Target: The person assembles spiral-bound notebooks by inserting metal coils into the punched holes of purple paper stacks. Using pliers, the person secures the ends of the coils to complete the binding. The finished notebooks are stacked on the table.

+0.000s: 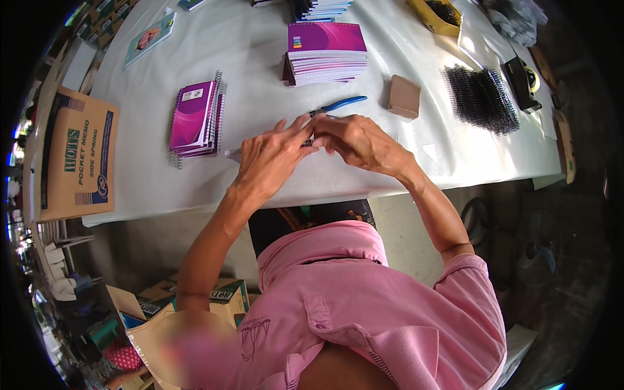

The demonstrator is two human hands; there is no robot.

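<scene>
Over the near middle of the table, my left hand (pixel 270 155) and my right hand (pixel 361 143) meet with their fingers bent together. The fingertips are smeared and overlap, so what they pinch is mostly hidden. A thin pale edge shows at the left hand's outer side, and a small dark bit lies between the hands. Just beyond the fingers are pliers with a blue handle (pixel 346 102), partly covered by them. To the left lies a small stack of purple spiral notebooks (pixel 194 120) with wire coils along the side. Farther ahead stands a taller stack of purple notebooks (pixel 327 58).
A brown block (pixel 404 97) sits right of the pliers, then a pile of black wire coils (pixel 481 99) and a tape dispenser (pixel 522 86). A yellow container (pixel 439 16) is at the far right. A cardboard box (pixel 79 156) stands at the left edge.
</scene>
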